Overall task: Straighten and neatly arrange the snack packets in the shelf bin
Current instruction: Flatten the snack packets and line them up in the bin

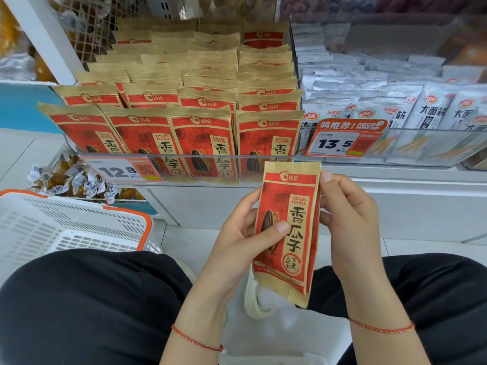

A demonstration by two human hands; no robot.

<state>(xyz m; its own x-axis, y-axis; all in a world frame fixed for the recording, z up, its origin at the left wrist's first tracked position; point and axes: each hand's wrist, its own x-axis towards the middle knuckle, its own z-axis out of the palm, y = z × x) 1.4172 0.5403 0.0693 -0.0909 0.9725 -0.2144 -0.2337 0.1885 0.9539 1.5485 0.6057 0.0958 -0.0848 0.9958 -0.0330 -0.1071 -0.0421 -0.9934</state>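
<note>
I hold one packet point(287, 230) up in front of me, near my knees and just below the bin point(184, 157). My left hand point(237, 235) grips its left edge, with my thumb pressed on the front by the seed picture. My right hand point(345, 214) pinches the right edge, fingers curled behind it. The packet stands almost upright, tipped a little, with its picture facing me.

To do this step well, I think I should smooth the packet flat first, so it has no bends. Then I should keep the picture facing near and the top edge up, like the others. The rows point(174, 122) in the bin stand in lines from near to far. The left rows lean a bit to the left. The right row looks straight. I would slide my packet into the front of a row, not jam it in, so I do not knock the others over.

The bin has a clear front wall with a price tag point(120, 169) on its left. To the right is another bin with white packets point(432, 106) and an orange tag point(347, 139). A white basket point(66, 227) with an orange rim sits on the floor at my near left. Small wrapped sweets point(76, 180) lie just past it.
</note>
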